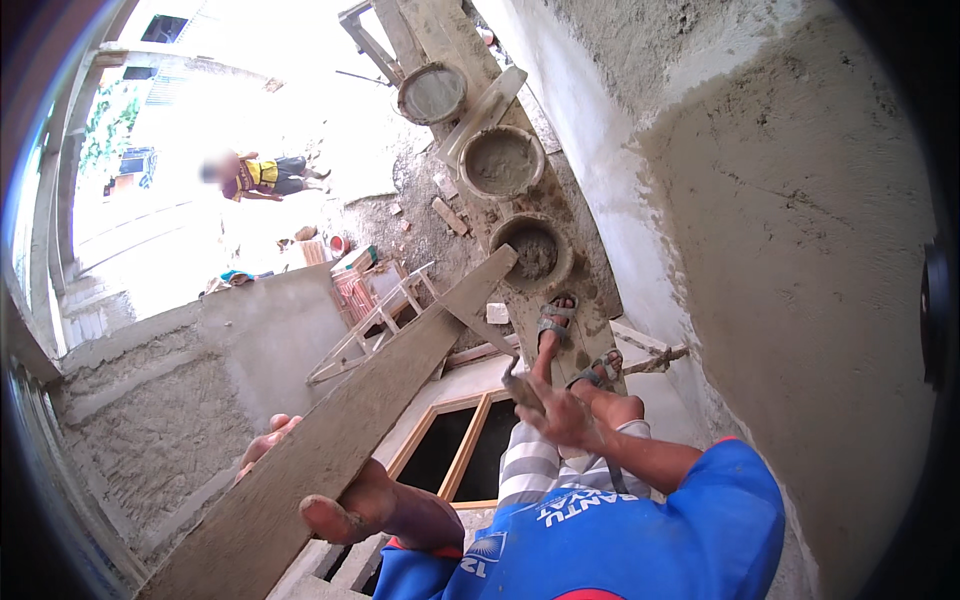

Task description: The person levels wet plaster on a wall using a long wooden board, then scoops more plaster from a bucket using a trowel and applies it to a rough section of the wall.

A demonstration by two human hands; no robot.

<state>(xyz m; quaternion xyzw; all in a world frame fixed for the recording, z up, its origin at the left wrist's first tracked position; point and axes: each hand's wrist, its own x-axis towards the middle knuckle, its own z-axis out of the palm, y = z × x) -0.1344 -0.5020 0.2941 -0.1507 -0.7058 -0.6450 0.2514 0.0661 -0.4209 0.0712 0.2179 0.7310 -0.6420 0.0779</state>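
Observation:
My left hand [345, 510] grips a long cement-smeared wooden board [330, 440], thumb on the near side and fingertips past the far edge. The board slants from the lower left up toward the middle. My right hand [568, 418] is closed round the handle of a trowel [480, 290]. Its bent metal neck leads to a cement-coated blade, which overlaps the board's upper end in view. Just beyond the blade, a round tub of wet mortar [530, 250] stands by my sandalled feet on a walkway plank [590, 310].
Farther along the plank stand a second mortar tub [502, 165] and another round container [432, 95]. A plastered wall [780, 250] rises close on my right. A wooden window frame [465, 440] lies below. Bricks [355, 290] are stacked on the ground, and another person [262, 175] is farther off.

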